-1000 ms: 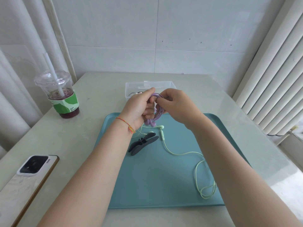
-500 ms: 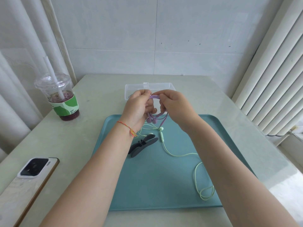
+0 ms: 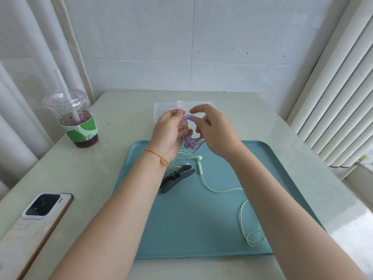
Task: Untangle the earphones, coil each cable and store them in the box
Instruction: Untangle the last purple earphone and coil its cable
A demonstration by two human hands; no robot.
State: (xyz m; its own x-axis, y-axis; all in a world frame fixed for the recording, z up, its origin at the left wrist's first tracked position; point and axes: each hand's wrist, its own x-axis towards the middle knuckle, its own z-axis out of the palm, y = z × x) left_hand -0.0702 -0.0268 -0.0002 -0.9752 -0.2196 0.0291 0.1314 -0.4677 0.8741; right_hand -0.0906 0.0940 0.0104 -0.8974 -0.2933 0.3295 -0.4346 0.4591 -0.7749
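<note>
My left hand (image 3: 171, 131) holds a coiled purple earphone cable (image 3: 190, 140) above the far edge of the teal tray (image 3: 282, 178), pinching the coil's top between thumb and fingers. My right hand (image 3: 214, 128) is beside it, its lower fingers curled on the coil's right side while thumb and index finger lift apart. Purple earbuds dangle below the coil. Green earphones (image 3: 222, 189) lie loose across the tray, with buds near my left wrist and a loop at the right front. The clear plastic box (image 3: 161, 108) stands just behind my hands.
Two dark cable clips (image 3: 176, 177) lie on the tray by my left forearm. A plastic cup with a straw (image 3: 75, 120) stands at the far left. A phone (image 3: 40, 211) rests at the table's left front. A radiator lines the right side.
My hands have shifted slightly toward the box with the purple coil. My right thumb and index finger have come off the coil's top and spread apart.
</note>
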